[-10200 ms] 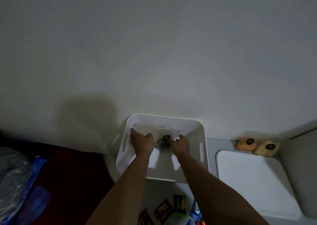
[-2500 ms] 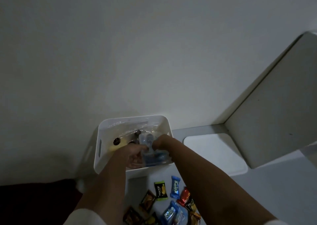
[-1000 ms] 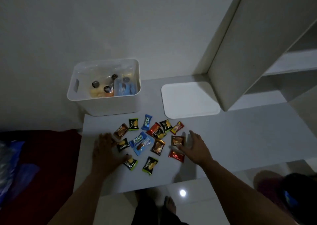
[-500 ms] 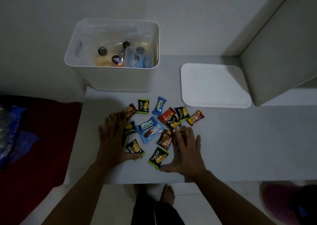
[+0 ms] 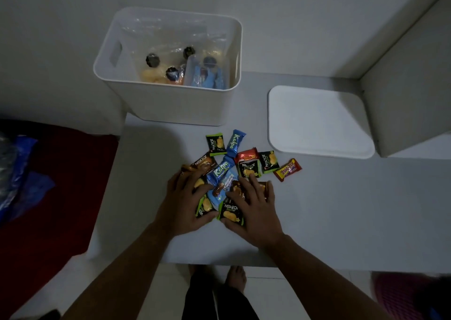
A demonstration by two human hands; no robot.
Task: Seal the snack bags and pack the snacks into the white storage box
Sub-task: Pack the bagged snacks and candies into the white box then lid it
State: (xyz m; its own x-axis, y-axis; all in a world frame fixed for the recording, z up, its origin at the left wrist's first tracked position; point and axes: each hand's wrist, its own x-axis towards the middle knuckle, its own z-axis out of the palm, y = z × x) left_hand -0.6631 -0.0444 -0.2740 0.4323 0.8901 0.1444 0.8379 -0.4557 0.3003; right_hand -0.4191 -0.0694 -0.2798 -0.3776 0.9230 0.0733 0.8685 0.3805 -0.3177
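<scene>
The white storage box (image 5: 170, 107) stands at the back of the table with clear sealed bags (image 5: 175, 68) of snacks inside. In front of it lies a pile of several small wrapped snacks (image 5: 229, 170), green, blue, red and brown. My left hand (image 5: 185, 202) lies flat on the left side of the pile, fingers spread over some packets. My right hand (image 5: 253, 205) rests flat on the right side, covering a green packet (image 5: 230, 212) and others. Both hands press inward on the pile. Neither has lifted a packet.
The box's white lid (image 5: 319, 121) lies flat to the right of the box. A white cabinet panel (image 5: 410, 80) rises at the far right. A dark red cloth (image 5: 48, 197) and blue plastic (image 5: 17, 173) lie left of the table. My feet (image 5: 219, 278) show below the table's front edge.
My hands left the box and dropped to the loose snacks. Over the last second they slid toward each other, bunching the packets closer together.
</scene>
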